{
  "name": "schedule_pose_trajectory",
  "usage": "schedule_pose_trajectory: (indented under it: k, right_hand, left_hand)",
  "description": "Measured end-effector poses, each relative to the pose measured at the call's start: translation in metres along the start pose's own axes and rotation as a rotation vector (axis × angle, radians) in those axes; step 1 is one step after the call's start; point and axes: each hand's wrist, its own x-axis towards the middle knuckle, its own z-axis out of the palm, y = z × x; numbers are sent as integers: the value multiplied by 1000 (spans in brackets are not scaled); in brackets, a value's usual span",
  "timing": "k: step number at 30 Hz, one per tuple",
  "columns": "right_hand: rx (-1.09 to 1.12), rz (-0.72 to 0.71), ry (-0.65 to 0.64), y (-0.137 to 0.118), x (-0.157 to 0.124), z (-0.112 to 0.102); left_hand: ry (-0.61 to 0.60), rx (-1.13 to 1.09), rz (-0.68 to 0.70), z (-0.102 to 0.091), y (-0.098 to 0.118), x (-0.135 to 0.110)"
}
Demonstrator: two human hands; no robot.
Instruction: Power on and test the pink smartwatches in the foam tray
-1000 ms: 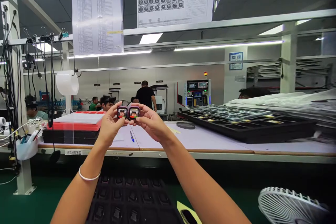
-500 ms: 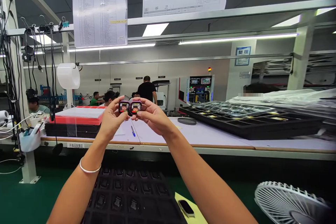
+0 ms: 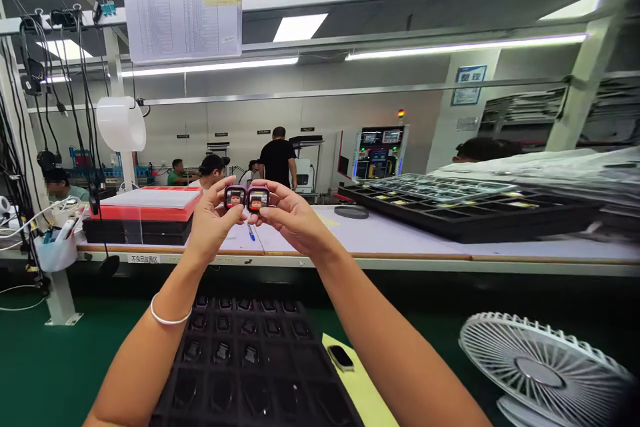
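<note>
Two small smartwatch bodies with lit screens are held up side by side, close together, over the front of the workbench. My left hand pinches the left watch body between thumb and fingers. The right watch body, with a purplish case, is gripped the same way by my right hand. Both screens face me and show small coloured pictures. Below my forearms lies a black compartment tray with several dark watch-shaped pieces in its cells. Another watch body rests on a yellow sheet beside it.
A white fan stands at the lower right. On the bench are a large black divided tray, a red tray stack, a blue pen and a pen cup. Cables hang at left; people sit and stand beyond.
The view has tipped down, so the bench sits higher and more of the lower tray and fan shows. Both hands still hold the watch bodies side by side.
</note>
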Motion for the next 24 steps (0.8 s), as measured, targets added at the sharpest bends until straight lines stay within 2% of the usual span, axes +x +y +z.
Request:
schedule_pose_trajectory:
  k: [14, 19, 24]
  right_hand:
    - [295, 427, 218, 122, -132, 12]
    - [337, 529, 253, 145, -160, 12]
    - [323, 553, 258, 151, -176, 11]
  left_hand:
    - [19, 44, -537, -23, -94, -128]
    - [38, 60, -632, -23, -112, -155]
    - [34, 61, -692, -22, -120, -169]
